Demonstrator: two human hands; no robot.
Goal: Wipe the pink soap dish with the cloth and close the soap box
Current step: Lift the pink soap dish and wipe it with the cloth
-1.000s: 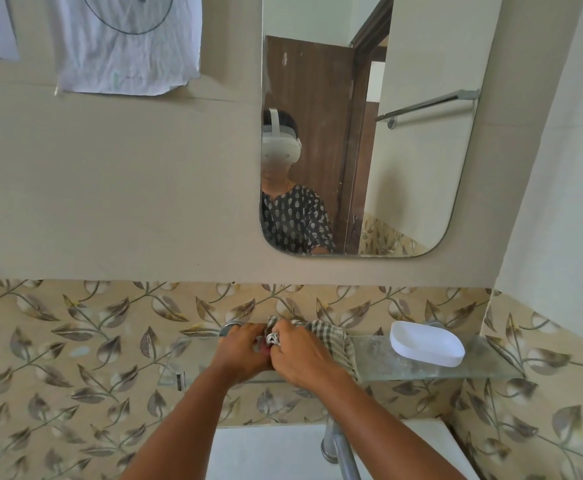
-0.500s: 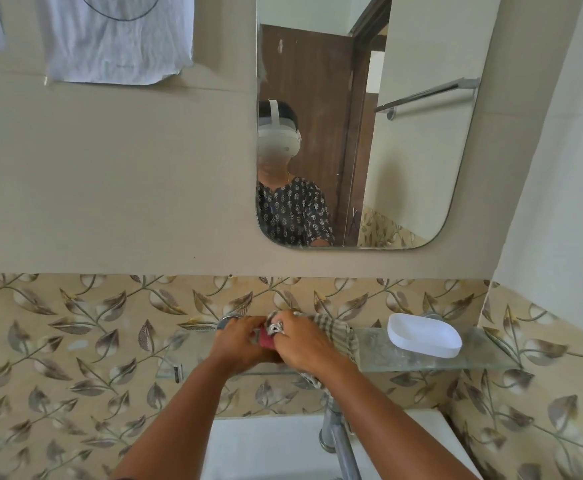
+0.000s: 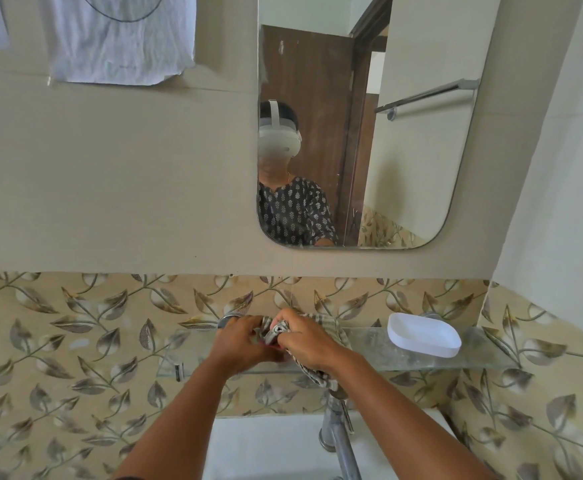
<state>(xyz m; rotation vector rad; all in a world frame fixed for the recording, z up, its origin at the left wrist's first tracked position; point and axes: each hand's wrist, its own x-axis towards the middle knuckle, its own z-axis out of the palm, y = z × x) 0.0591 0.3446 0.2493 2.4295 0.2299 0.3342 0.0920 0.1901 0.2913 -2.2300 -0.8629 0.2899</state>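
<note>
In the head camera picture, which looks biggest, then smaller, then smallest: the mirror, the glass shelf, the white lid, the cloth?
1. Mirror
2. Glass shelf
3. White lid and cloth: unsure, since the hands hide much of the cloth.

no readable text anywhere, white sheet (image 3: 120, 39) taped on the wall only shows part of a drawn curve, tiny faint marks on it too small to make out
</note>
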